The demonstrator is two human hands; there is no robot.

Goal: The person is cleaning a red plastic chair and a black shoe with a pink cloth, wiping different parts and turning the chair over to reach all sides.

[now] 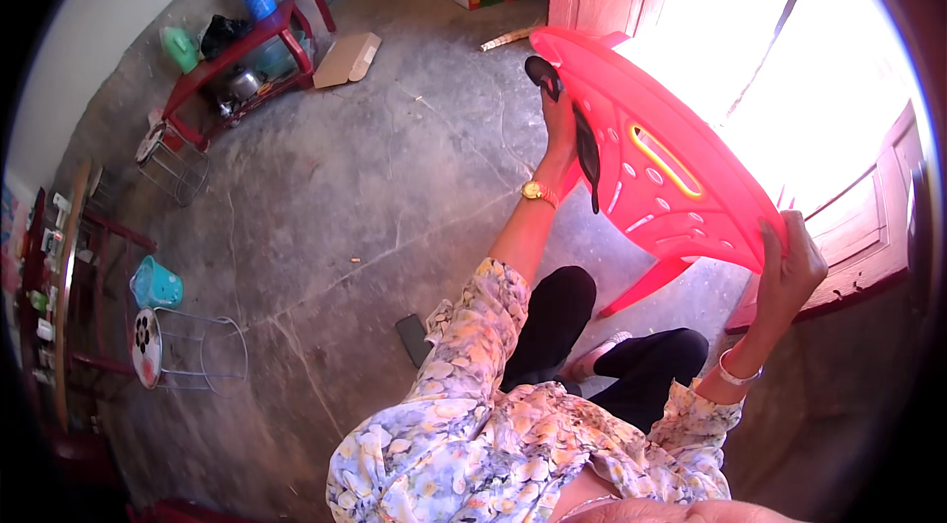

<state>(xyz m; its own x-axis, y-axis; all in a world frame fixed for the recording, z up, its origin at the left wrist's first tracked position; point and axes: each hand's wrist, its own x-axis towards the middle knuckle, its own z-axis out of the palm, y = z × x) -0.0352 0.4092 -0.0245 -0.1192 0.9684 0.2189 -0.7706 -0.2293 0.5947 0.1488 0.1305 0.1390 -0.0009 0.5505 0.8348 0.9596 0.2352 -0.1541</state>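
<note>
A red plastic chair (644, 168) is tilted before me, its broad panel pierced by a long slot and several small holes. My left hand (560, 125) is at the panel's far left edge and holds a dark cloth (587, 153) against it. Part of the cloth bunches above the fingers, and part hangs below them. At the near right corner, my right hand (792, 268) grips the rim between thumb and fingers. One chair leg (647, 286) reaches down towards the floor beside my knees.
A dark phone (412, 339) lies on the cracked concrete floor (318, 175) by my left side. Left of it are a round-topped metal stool (146, 347) and a turquoise bucket (157, 282). Flattened cardboard (348, 58) leans near a red wooden rack (229, 53). Bright light enters through the doorway.
</note>
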